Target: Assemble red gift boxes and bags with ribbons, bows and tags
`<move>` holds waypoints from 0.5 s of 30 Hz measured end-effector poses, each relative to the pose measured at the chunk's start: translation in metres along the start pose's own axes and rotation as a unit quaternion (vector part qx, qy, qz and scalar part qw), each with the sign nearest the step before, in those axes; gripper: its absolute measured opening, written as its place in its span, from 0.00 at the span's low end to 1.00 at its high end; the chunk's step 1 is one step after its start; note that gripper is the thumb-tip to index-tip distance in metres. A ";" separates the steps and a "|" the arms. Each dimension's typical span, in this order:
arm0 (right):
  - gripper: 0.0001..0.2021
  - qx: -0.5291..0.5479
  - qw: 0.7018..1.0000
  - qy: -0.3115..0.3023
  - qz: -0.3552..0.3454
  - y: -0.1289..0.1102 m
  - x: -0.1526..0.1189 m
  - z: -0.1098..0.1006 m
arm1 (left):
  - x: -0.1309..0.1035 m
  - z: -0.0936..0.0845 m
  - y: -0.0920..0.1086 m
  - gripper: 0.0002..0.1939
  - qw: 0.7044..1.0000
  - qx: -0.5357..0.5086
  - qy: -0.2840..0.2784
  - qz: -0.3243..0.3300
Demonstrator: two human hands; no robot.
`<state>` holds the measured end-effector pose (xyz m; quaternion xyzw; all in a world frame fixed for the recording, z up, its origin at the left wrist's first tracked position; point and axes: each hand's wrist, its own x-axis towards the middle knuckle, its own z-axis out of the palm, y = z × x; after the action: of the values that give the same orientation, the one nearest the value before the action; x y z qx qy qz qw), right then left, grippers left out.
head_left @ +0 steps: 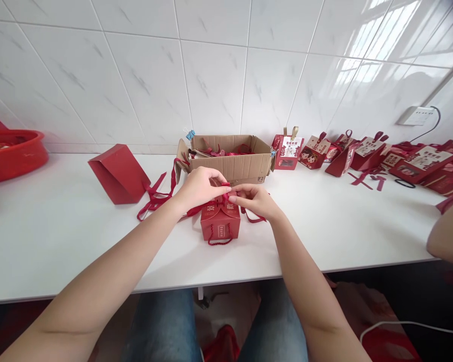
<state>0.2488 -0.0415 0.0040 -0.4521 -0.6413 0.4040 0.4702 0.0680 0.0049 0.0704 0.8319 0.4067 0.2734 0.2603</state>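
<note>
A small red gift box (pixel 220 223) with a twisted cord handle stands on the white table near its front edge. Over its top, my left hand (pixel 204 185) pinches a red ribbon (pixel 225 195) from the left. My right hand (pixel 253 198) closes on the same ribbon from the right, its fingertips almost touching the left ones. Loose ribbon trails out on both sides of the box, with a longer tangle (pixel 154 200) to the left.
Behind my hands sits an open cardboard box (pixel 230 168) holding red ribbons. A red folded box (pixel 119 173) and a red basin (pixel 15 163) are at left. Decorated gift boxes (pixel 289 151) line the back right. Another person's arm (pixel 447 229) rests at the right edge.
</note>
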 end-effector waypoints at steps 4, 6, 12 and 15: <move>0.19 -0.044 0.996 0.065 -0.040 0.006 0.006 0.003 | 0.000 -0.002 0.000 0.11 1.000 -0.013 -0.003 0.001; 0.18 -0.042 0.995 0.075 -0.057 0.010 0.009 0.008 | 0.000 -0.001 -0.001 0.11 1.000 -0.023 -0.005 -0.002; 0.13 0.095 0.992 0.049 -0.064 0.015 0.011 0.019 | 0.000 0.003 -0.007 0.12 0.999 -0.047 0.019 0.011; 0.12 0.121 0.991 0.044 -0.047 0.012 0.009 0.020 | -0.001 0.004 -0.013 0.15 0.997 -0.074 0.034 0.007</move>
<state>0.2303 -0.0314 -0.0094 -0.3789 -0.5871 0.4353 0.5677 0.0629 0.0102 0.0584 0.8035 0.3883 0.3329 0.3047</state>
